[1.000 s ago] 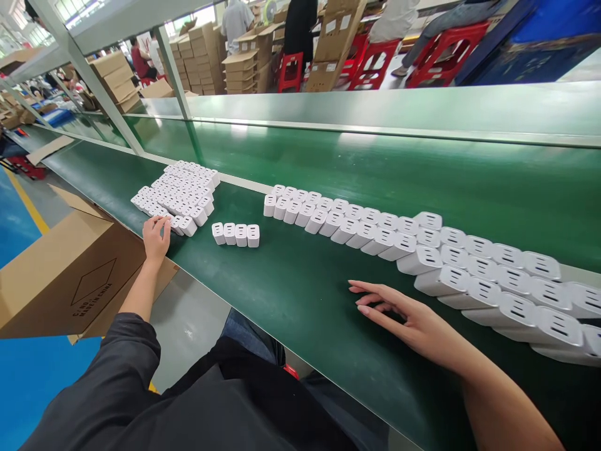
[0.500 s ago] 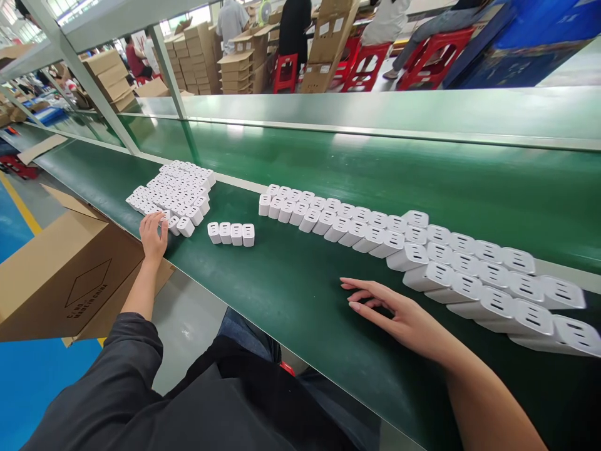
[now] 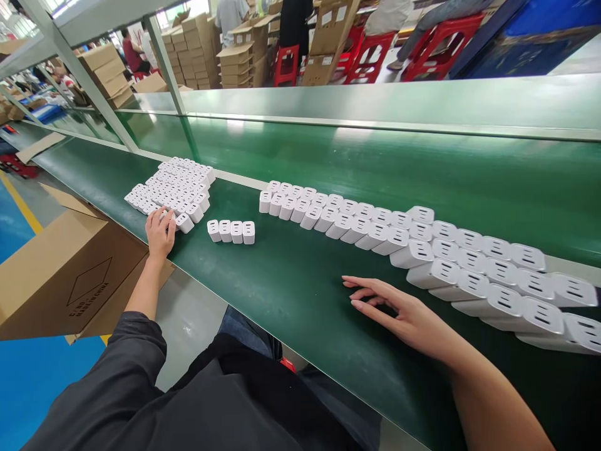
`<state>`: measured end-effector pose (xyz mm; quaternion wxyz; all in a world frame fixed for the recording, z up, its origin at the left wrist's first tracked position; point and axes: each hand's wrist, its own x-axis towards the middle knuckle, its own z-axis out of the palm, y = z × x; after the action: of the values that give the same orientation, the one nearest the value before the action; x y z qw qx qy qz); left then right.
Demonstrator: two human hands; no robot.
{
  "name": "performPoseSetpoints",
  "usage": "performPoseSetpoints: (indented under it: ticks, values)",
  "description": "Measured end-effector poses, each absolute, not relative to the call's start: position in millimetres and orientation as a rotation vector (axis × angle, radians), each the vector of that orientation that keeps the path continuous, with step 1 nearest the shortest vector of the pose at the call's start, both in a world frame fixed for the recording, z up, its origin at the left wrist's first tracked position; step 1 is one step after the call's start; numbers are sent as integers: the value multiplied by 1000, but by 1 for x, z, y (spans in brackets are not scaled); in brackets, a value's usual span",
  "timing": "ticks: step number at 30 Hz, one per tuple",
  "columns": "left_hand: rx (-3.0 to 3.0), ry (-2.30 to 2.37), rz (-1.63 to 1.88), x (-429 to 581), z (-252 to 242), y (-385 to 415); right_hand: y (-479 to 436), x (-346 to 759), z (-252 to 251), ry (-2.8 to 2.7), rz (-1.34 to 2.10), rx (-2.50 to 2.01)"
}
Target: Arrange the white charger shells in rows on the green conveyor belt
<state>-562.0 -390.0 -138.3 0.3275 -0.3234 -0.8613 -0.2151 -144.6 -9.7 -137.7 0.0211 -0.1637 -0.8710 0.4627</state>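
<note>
My left hand (image 3: 161, 233) is at the near edge of a cluster of white plug-like blocks (image 3: 176, 185), its fingers bent over the nearest ones; whether it grips any is hidden. To its right stands a short row of white blocks (image 3: 231, 232) on the green table (image 3: 282, 282). My right hand (image 3: 394, 310) hovers over or rests on the table with fingers loosely spread and nothing in them. Beyond it, a long band of white blocks (image 3: 361, 227) runs from the middle to the right edge, several rows deep at the right.
An open cardboard box (image 3: 70, 269) stands at the left below the table edge. A metal frame post (image 3: 94, 81) rises at the far left. Behind the table are stacked cartons (image 3: 235, 66), red stools (image 3: 370, 59), a blue bin (image 3: 539, 47) and several people.
My left hand has shifted slightly right along the cluster's near edge, its fingers now more bent over the blocks. My right hand has barely moved. The view has tilted slightly.
</note>
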Motion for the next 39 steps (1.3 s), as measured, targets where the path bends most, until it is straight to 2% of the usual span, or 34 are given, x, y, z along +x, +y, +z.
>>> performPoseSetpoints:
  ticks: [17,25,39]
  values:
    - [-969,-2323,-595,-563,-128,-389,-10,-144,-139,-2701,1451,-516]
    - [-776,-2305,-636,-554,-135,-402,-5,-142,-144,-2715,1443,-507]
    - [-784,-2256,-634,-556,-136,-397,-6,-143,-144,-2719,1434,-503]
